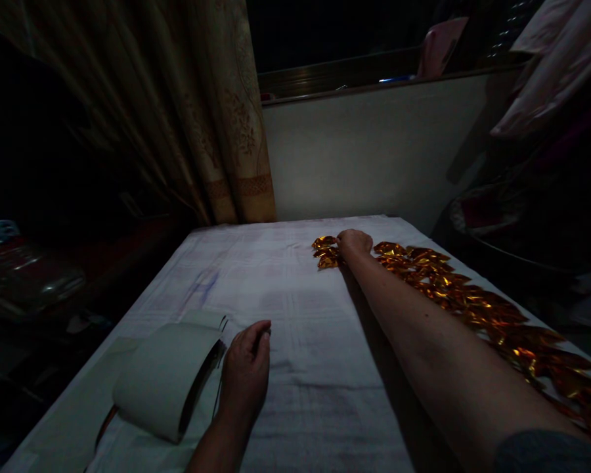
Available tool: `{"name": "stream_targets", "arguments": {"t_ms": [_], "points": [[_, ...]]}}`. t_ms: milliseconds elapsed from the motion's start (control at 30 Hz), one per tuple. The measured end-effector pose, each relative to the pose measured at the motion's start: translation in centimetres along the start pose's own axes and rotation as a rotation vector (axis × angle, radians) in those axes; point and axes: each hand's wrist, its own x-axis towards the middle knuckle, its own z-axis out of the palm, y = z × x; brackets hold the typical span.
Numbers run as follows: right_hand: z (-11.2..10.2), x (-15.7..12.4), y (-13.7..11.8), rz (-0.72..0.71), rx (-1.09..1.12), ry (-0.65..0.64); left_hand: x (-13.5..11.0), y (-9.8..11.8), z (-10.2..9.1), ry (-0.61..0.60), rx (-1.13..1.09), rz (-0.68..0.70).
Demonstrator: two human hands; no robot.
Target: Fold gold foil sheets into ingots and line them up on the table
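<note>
Far out over the cloth-covered table, my right hand point(354, 244) is closed, its fingers at the end of a shiny gold foil piece point(325, 242). Several more such pieces lie just left of and below that hand. A long spread of leaf-shaped gold foil pieces point(446, 279) runs down the right side, partly behind my right forearm. My left hand point(249, 361) hovers at or rests on the middle front of the cloth, fingers pressed together and curled, with nothing visible in them. Beside it on the left is a curved pale sheet point(167, 381), dark on its underside.
A whitish checked cloth point(276, 289) covers the table. Behind it stand a patterned curtain point(241, 131) and a pale wall point(354, 151) below a window ledge. A pink container point(438, 49) sits on the ledge. Hanging cloth point(556, 72) is at right; the room is dim.
</note>
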Motion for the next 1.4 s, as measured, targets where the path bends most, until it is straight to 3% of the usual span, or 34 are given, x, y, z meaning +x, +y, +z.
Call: {"name": "stream_targets", "arguments": {"t_ms": [167, 333, 433, 533, 733, 867, 1033, 1133, 1267, 1333, 1400], "points": [[-0.4, -0.6, 0.5, -0.033, -0.002, 0.019, 0.1, 0.0, 0.1, -0.009, 0.013, -0.013], [-2.4, -2.9, 0.8, -0.073, -0.004, 0.066, 0.3, -0.2, 0.1, -0.001, 0.026, 0.017], [-3.6, -6.2, 0.3, -0.141, -0.003, 0.069, 0.3, -0.4, 0.2, -0.002, 0.034, 0.055], [-4.4, -11.3, -1.0, -0.251, -0.002, 0.026, 0.4, -0.3, 0.2, -0.008, 0.084, 0.102], [-5.7, -21.0, -3.4, -0.542, -0.066, -0.143, 0.3, 0.4, 0.0, -0.026, 0.142, 0.142], [-7.3, -23.5, -3.7, -0.596, -0.146, -0.207, 0.2, 0.9, 0.0, -0.046, 0.169, 0.18], [-7.5, -25.4, -2.7, -0.52, -0.169, -0.253, -1.8, 2.1, -0.2, -0.105, 0.177, 0.274], [-6.7, -27.4, -2.4, -0.475, -0.122, -0.274, -4.2, 3.1, -1.7, -0.175, 0.154, 0.37], [-5.0, -32.1, -2.3, -0.464, 0.003, -0.257, -6.1, 2.9, -6.8, -0.166, 0.2, 0.479], [-3.8, -35.1, -2.3, -0.471, 0.072, -0.225, -6.0, 1.9, -9.8, -0.053, 0.362, 0.434], [-2.4, -37.6, -2.0, -0.49, 0.145, -0.185, -5.6, 0.6, -12.0, 0.012, 0.547, 0.28]]}}
